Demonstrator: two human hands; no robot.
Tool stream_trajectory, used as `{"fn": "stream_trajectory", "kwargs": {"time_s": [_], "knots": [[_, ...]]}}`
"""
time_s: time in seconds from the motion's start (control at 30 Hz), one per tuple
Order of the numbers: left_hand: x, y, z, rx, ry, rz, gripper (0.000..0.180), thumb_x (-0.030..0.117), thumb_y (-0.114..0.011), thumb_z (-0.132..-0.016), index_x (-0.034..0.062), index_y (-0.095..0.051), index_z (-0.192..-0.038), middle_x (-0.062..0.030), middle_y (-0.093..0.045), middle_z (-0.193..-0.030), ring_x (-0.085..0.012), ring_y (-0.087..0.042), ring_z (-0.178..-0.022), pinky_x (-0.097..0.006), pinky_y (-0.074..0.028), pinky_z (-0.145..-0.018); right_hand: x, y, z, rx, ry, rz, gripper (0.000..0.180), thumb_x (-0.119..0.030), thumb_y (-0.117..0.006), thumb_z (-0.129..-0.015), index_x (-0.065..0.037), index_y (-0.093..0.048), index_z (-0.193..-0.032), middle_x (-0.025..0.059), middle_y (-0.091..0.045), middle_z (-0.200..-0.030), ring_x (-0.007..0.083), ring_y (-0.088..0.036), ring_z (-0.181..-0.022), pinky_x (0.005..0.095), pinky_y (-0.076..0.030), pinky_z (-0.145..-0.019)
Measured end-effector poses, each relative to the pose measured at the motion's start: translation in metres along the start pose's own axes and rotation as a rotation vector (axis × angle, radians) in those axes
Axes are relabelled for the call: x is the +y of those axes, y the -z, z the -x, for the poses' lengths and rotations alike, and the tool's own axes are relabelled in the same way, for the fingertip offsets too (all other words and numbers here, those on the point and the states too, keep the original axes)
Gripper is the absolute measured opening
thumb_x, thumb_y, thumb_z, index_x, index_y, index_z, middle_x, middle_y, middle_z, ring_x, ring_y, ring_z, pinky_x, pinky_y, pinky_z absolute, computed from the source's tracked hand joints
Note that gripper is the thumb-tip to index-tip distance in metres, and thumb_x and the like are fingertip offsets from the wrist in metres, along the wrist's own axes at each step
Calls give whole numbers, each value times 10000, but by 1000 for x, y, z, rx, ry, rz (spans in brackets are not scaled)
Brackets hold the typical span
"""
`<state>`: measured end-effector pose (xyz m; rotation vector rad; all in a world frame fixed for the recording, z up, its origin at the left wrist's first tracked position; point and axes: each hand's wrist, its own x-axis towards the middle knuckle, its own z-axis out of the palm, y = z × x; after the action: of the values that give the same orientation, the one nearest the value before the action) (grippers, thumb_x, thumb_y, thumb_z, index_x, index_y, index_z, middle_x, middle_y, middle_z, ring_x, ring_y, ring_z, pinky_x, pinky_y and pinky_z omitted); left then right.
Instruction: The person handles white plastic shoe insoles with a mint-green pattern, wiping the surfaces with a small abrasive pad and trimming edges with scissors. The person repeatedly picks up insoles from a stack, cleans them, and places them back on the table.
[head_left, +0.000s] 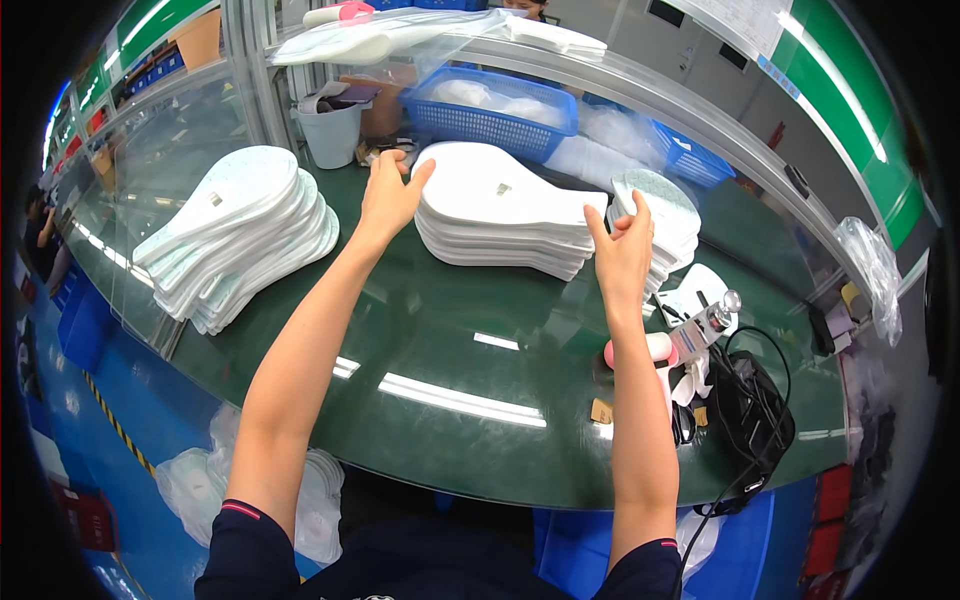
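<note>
Green counter (440,340), centre back: stack of white pads (505,215), flat, likely light and floppy; best taken by opposite edges. Left hand (388,195) open, fingers touching the stack's left end. Right hand (622,250) open at its right end, gripping nothing.

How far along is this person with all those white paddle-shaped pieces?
Already stacked: a fanned pile of white pieces lies on the left of the green table. In hand: the left hand and right hand touch the two ends of the middle stack, seemingly squaring it. Possibly left: a smaller stack behind the right hand and more white pieces in the blue basket. No count shows.
</note>
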<state>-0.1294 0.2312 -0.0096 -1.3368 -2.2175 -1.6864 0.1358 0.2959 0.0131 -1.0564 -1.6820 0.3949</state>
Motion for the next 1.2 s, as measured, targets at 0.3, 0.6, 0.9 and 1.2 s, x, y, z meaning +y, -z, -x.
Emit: {"fn": "stream_trajectory", "kwargs": {"time_s": [0.3,0.6,0.9,1.2], "knots": [[8,94,50,246,-479,-636,456,212,-598,-773,30,-446,-1163,-140,-460,-1166,-308,-424,-1078,-409,-336,-893,-38,56,101,-362,-22,-65,429,-16,-586,-765,-50,-476,-1178,71,-456,-924,109,-489,-737,203,-418,-531],[-49,169,17,265,-215,-803,419,415,-557,-793,54,-611,-1001,-167,-621,-904,-306,-580,-866,-390,-405,-814,-57,71,157,-521,-223,-342,333,35,-566,-761,-31,-546,-1087,108,-479,-1083,115,-553,-802,193,-446,-530],[-48,192,5,73,-372,-1110,238,285,-483,-865,109,-603,-972,-136,-621,-750,-298,-599,-665,-378,-461,-567,-51,80,172,-544,-278,-363,286,29,-565,-768,-29,-576,-1049,111,-498,-1080,117,-563,-788,200,-455,-532],[-3,226,24,670,-536,-597,170,139,-536,-857,52,-602,-988,-96,-646,-880,-175,-627,-753,-259,-477,-654,-59,76,185,-593,-241,-410,299,39,-569,-764,-23,-572,-1056,112,-523,-1048,118,-569,-755,200,-454,-540]]}}
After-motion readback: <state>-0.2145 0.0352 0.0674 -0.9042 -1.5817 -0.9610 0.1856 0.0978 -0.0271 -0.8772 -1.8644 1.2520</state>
